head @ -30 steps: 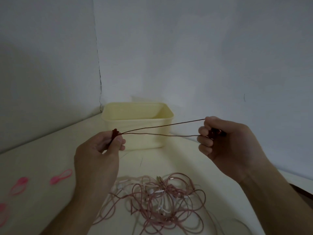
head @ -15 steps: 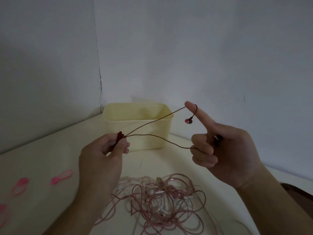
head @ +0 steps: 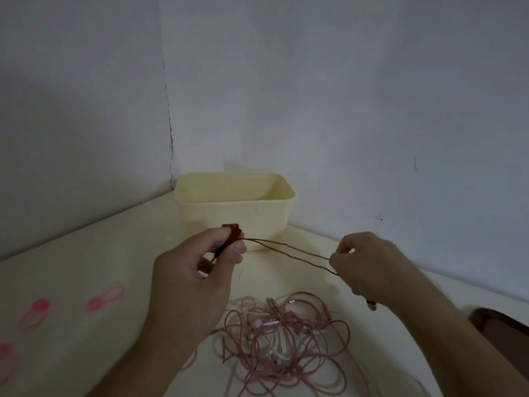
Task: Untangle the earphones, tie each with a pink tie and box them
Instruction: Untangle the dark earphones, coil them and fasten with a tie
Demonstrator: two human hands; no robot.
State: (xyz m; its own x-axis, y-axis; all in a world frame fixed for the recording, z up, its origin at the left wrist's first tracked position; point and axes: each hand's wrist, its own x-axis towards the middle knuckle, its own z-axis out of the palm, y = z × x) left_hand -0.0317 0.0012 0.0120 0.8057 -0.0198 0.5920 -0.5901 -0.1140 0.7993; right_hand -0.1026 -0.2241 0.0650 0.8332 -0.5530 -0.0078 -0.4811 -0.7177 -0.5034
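My right hand (head: pixel 369 263) has dropped from its raised, pointing pose and now pinches the two dark red strands (head: pixel 289 249) low. The cream table (head: pixel 86 253) meets grey walls; the yellow box (head: pixel 234 207) stands behind, pink ties (head: pixel 106 298) left, tangled earphones (head: pixel 283 339) below. My left hand (head: pixel 194 270) grips the coiled bundle (head: pixel 232 234).

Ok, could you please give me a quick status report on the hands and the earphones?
Left hand holds coiled red earphone. Right hand pinches its two loose strands. Pink tangle waiting on table; box unobstructed.
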